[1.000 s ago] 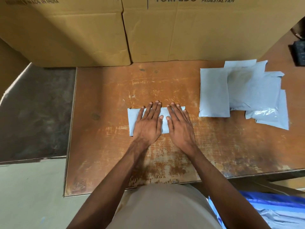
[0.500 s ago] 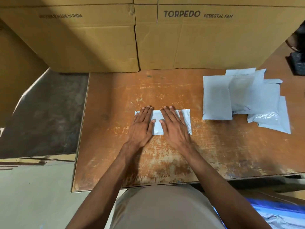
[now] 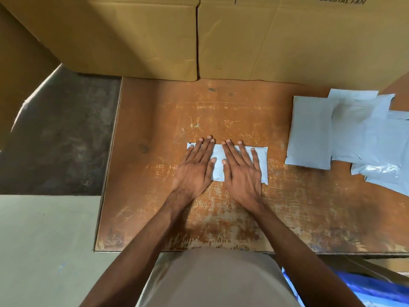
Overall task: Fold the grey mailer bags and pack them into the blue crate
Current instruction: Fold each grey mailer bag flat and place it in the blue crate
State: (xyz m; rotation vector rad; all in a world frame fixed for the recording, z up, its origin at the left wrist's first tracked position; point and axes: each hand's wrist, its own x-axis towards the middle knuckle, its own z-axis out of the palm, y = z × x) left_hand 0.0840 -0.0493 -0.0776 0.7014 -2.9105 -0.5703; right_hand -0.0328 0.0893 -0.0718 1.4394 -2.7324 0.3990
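Both the left hand (image 3: 194,171) and right hand (image 3: 242,173) press flat, fingers (image 3: 230,152) straight, on the folded grey mailer bag (image 3: 218,166) beneath them on the desk (image 3: 155,207); light, limp and slippery, probably best pinched at the short edge beyond the fingertips.

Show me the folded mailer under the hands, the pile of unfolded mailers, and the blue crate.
folded mailer (image 3: 218,163), head view, bare strip between the hands.
pile of unfolded mailers (image 3: 309,134), head view, leftmost bag's face.
blue crate (image 3: 376,289), head view, visible blue edge, lower right.

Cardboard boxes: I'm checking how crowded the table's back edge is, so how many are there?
2. The left cardboard box and the right cardboard box stand side by side along the table back edge; both run out of frame, so others may be hidden.
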